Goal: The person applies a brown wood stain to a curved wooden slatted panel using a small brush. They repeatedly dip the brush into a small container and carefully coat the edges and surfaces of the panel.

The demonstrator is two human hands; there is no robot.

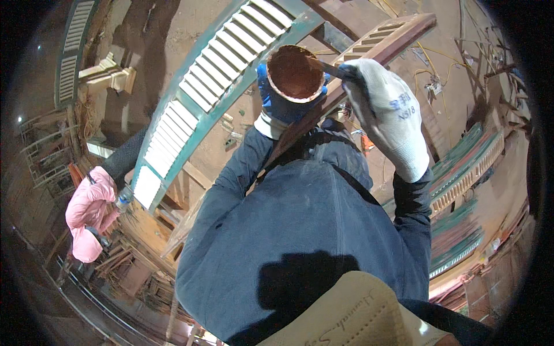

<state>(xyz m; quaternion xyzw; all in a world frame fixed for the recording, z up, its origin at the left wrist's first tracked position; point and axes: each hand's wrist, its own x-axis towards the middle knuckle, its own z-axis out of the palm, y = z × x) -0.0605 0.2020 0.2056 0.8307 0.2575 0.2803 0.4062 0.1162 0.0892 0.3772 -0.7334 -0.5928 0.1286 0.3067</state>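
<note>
My left hand (272,102), in a blue-coated glove with a white cuff, is wrapped round a round tub (295,75) tipped toward me. Reddish-brown paste or paint coats the tub's inside. In a whitish glove, my right hand (384,109) is closed on a slim, dark-bladed tool (333,70), perhaps a putty knife. Its tip reaches over the tub's right rim; my fingers hide the handle. Just beyond the tub, to the left, stretches a green-framed louvred shutter panel (190,109) with pale slats. A reddish-brown slatted frame (398,37) runs beneath both hands.
On the left, a person in pink (95,207) bends over the near end of the shutter panel. Another green shutter (72,52) stands at the far left. More green-edged slatted panels (467,167) lie at right. Yellow cord (430,60) trails over the dusty floor.
</note>
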